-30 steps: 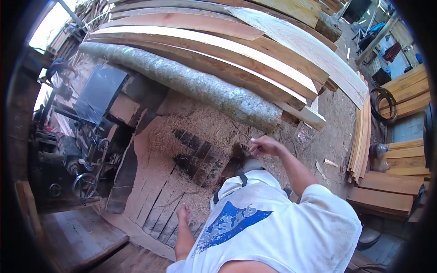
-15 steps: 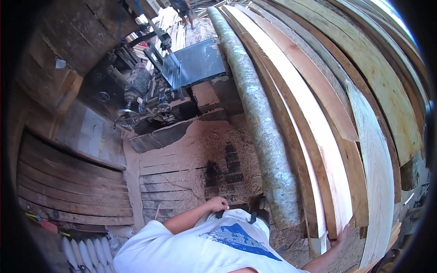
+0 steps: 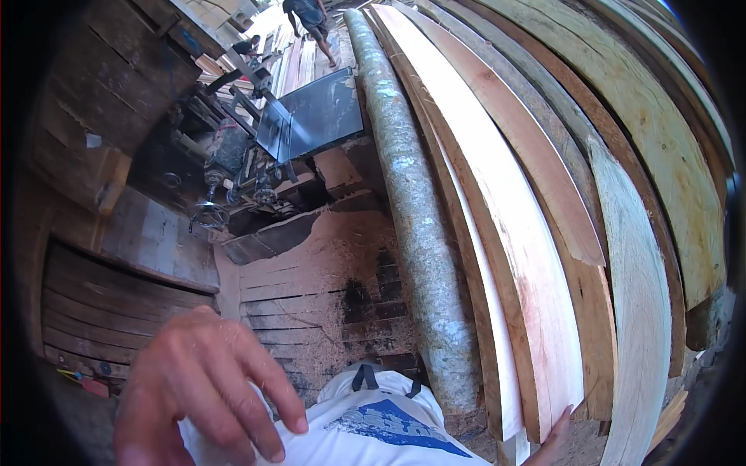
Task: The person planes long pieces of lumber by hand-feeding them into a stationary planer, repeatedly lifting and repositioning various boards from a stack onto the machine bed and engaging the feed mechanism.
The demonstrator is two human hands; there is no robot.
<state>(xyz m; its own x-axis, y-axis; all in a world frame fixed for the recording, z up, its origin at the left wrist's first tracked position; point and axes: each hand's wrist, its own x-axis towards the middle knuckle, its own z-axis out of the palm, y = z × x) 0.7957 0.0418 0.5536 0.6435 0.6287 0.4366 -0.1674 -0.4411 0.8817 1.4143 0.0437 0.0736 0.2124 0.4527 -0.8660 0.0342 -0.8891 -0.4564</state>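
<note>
Large in the lower left, close before the camera, my left hand (image 3: 214, 388) hangs with its fingers curved and apart, holding nothing. At the lower right, my right hand (image 3: 550, 439) grips the near end of a long pale plank (image 3: 513, 256) with a pinkish streak, its fingers partly hidden. This plank lies among several rough boards (image 3: 660, 186) stretching away from me. Along their left side lies a round log (image 3: 412, 217) with mottled grey bark. My white shirt with a blue print shows below.
A machine with a metal table (image 3: 311, 113) and handwheel (image 3: 210, 213) stands at the back left. Sawdust covers a slatted wooden floor (image 3: 287, 303). Wooden panels (image 3: 101, 101) line the left. Beyond the machine are two people (image 3: 311, 23), (image 3: 245, 48), one walking barefoot.
The view has swung left to run along the boards. My right hand has moved onto the plank's end. My left hand has risen toward the camera. The walking person shows more fully.
</note>
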